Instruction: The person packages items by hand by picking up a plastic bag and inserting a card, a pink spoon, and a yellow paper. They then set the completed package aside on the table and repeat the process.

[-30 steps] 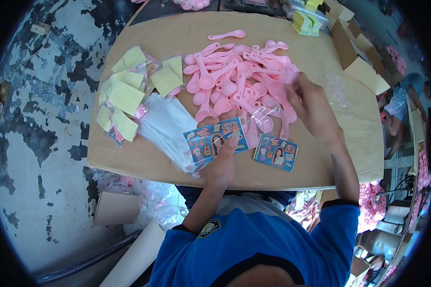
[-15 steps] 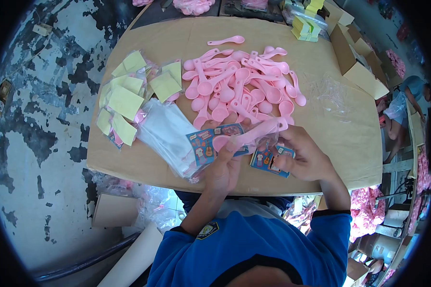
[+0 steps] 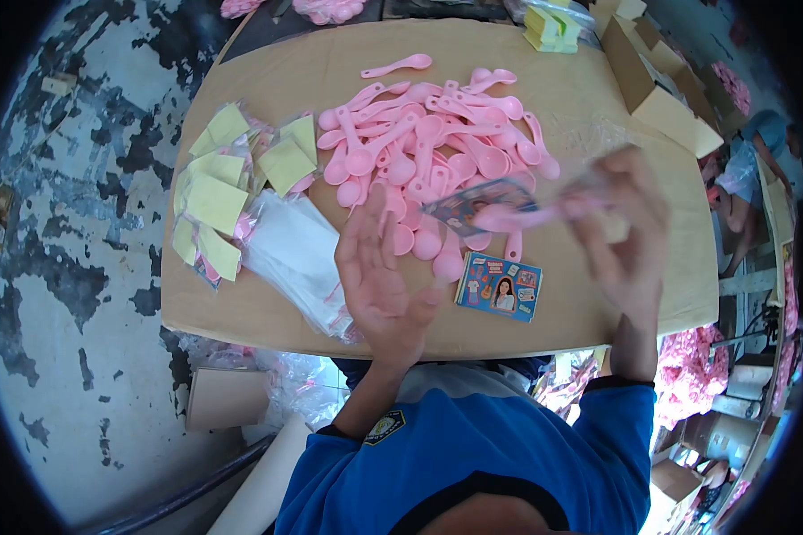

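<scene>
Spoon point(image 3: 549, 212) and picture card point(image 3: 471, 203) sit pinched in the blurred right hand point(image 3: 629, 236) above the spoon pile point(image 3: 419, 134). Left hand point(image 3: 379, 281) lies open, fingers spread, near the table's point(image 3: 571, 325) front edge, beside 1 flat card point(image 3: 500, 287).

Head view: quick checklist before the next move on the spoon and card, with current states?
1. Right hand grips pink spoon with printed card against it: ok, though blurred.
2. Left hand free, palm open: ok.
3. Spare card lying flat on table: ok.
4. Clear bags close beside the left hand: ok.
5. Held spoon and card already inside a bag: cannot tell.
</scene>
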Motion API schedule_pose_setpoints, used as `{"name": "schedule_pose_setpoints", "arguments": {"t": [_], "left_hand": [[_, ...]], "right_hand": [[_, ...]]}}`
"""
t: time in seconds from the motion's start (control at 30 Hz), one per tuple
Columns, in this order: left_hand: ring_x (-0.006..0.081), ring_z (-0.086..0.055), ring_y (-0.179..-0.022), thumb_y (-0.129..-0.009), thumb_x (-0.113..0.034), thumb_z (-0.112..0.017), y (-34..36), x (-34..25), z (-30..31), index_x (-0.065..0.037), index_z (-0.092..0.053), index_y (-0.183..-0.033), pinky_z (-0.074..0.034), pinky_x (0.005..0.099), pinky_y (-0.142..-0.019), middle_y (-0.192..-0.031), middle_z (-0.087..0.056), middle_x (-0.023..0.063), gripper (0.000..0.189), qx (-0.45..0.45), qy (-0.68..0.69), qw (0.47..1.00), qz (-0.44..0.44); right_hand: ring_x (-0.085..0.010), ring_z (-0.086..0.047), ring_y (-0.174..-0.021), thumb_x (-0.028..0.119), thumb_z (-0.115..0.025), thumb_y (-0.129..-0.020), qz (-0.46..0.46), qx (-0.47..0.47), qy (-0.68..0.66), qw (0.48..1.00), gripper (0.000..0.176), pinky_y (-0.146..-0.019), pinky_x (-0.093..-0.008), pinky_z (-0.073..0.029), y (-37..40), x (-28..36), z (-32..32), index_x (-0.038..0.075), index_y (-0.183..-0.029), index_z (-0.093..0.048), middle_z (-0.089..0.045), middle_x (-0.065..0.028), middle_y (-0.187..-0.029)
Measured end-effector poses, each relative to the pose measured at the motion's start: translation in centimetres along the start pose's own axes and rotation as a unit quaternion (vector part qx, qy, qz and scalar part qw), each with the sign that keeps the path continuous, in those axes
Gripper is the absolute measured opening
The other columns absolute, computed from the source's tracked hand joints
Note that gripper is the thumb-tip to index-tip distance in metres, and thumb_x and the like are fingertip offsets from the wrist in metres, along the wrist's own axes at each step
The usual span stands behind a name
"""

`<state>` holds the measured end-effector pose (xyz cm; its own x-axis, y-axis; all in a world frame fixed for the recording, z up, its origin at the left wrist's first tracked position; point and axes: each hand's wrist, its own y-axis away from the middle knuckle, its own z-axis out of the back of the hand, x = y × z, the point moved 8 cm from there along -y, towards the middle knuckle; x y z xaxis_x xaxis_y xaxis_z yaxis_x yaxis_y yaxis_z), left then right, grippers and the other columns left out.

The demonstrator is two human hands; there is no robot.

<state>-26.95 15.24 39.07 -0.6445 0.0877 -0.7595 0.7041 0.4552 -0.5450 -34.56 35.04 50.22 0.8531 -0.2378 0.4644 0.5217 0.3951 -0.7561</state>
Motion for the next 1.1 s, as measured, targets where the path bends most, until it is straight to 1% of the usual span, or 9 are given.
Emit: {"name": "schedule_pose_setpoints", "arguments": {"t": [0.07, 0.23, 0.37, 0.47, 0.57, 0.77, 0.8, 0.9, 1.1], "left_hand": [[0.0353, -0.031, -0.138, -0.073, -0.013, -0.078, -0.1, -1.4, -1.6, 0.002, -0.026, -0.143, -0.025, 0.0487, -0.113, -0.145, -0.033, 0.0245, 0.089, 0.061, -0.132, 0.985, -0.093], [0.0329, -0.044, -0.128, -0.075, -0.012, -0.076, 2.0, 1.0, -6.9, 0.003, -0.032, -0.141, -0.037, 0.0438, -0.104, -0.138, -0.044, 0.0233, 0.081, 0.254, -0.243, 0.936, 0.006], [0.032, -0.062, -0.106, -0.085, -0.017, -0.071, 2.5, 2.1, -6.8, 0.003, -0.039, -0.136, -0.048, 0.0395, -0.092, -0.121, -0.057, 0.0241, 0.064, 0.24, -0.162, 0.943, 0.166], [0.0345, -0.06, -0.11, -0.092, -0.013, -0.06, 3.8, 2.6, -7.5, 0.003, -0.038, -0.135, -0.049, 0.0414, -0.092, -0.125, -0.055, 0.0248, 0.051, 0.197, 0.126, 0.895, 0.38], [0.0254, -0.055, -0.118, -0.096, -0.005, -0.05, 4.9, 2.3, -7.8, 0.003, -0.033, -0.141, -0.044, 0.0368, -0.098, -0.129, -0.053, 0.0186, 0.048, 0.334, 0.218, 0.83, 0.389], [0.0181, -0.059, -0.106, -0.1, -0.01, -0.045, 2.4, 3.1, -3.7, 0.003, -0.042, -0.133, -0.046, 0.0308, -0.092, -0.122, -0.057, 0.0164, 0.035, 0.078, 0.113, 0.943, 0.303], [0.0134, -0.06, -0.098, -0.102, -0.013, -0.041, 1.5, 2.9, -3.6, 0.003, -0.048, -0.127, -0.048, 0.0263, -0.085, -0.112, -0.062, 0.0137, 0.031, 0.088, 0.062, 0.959, 0.264], [0.0092, -0.058, -0.083, -0.102, -0.012, -0.041, 0.9, 2.2, -3.4, 0.004, -0.05, -0.128, -0.047, 0.0219, -0.072, -0.096, -0.064, 0.0082, 0.032, 0.083, -0.09, 0.967, 0.224], [0.0085, -0.045, -0.062, -0.099, -0.005, -0.043, 1.1, 2.2, -4.7, 0.003, -0.043, -0.137, -0.039, 0.0236, -0.057, -0.073, -0.053, 0.0051, 0.039, 0.152, -0.2, 0.953, 0.167]], "right_hand": [[-0.0163, -0.052, -0.068, 0.007, -0.074, -0.077, -0.001, 0.062, 0.045, 0.997, 0.016, -0.057, -0.0272, -0.04, -0.3, 0.5, -1.1, 0.001, -0.089, -0.066, -0.052, -0.0074, -0.076], [-0.0163, -0.046, -0.063, 0.009, -0.075, -0.072, -0.034, 0.109, -0.059, 0.992, 0.011, -0.059, -0.0293, -0.036, 1.0, 0.7, -2.3, 0.002, -0.076, -0.068, -0.054, -0.0053, -0.073], [-0.0158, -0.052, -0.068, 0.017, -0.075, -0.078, -0.025, 0.065, -0.133, 0.989, 0.027, -0.06, -0.0284, -0.039, 0.9, -0.8, -1.3, 0.002, -0.099, -0.066, -0.063, -0.0049, -0.077], [-0.0131, -0.057, -0.071, 0.01, -0.073, -0.081, -0.115, 0.043, -0.214, 0.969, 0.036, -0.062, -0.0256, -0.042, 0.7, -2.2, -1.5, 0.0, -0.113, -0.06, -0.066, -0.005, -0.079], [-0.0096, -0.061, -0.072, 0.002, -0.069, -0.083, -0.224, 0.175, -0.289, 0.914, 0.04, -0.065, -0.0234, -0.044, 2.7, -3.4, -4.3, -0.001, -0.12, -0.055, -0.067, -0.005, -0.078], [-0.0139, -0.063, -0.067, 0.003, -0.066, -0.085, -0.22, 0.198, -0.2, 0.934, 0.023, -0.059, -0.0266, -0.048, 2.9, -3.5, -4.9, 0.003, -0.107, -0.061, -0.066, -0.0058, -0.076], [-0.0153, -0.063, -0.068, 0.002, -0.067, -0.083, -0.221, 0.202, -0.178, 0.937, 0.022, -0.06, -0.0279, -0.048, 2.8, -3.5, -5.0, 0.004, -0.104, -0.062, -0.065, -0.0056, -0.077], [-0.02, -0.061, -0.075, 0.003, -0.069, -0.077, 0.031, 0.052, 0.139, 0.988, 0.021, -0.061, -0.0317, -0.049, 1.4, -1.5, -3.8, 0.007, -0.097, -0.065, -0.064, -0.0046, -0.082], [-0.0213, -0.058, -0.077, 0.013, -0.074, -0.071, 0.088, 0.043, 0.105, 0.99, 0.016, -0.063, -0.0317, -0.048, 1.8, -0.1, -4.2, 0.011, -0.086, -0.069, -0.063, -0.0031, -0.089]]}}
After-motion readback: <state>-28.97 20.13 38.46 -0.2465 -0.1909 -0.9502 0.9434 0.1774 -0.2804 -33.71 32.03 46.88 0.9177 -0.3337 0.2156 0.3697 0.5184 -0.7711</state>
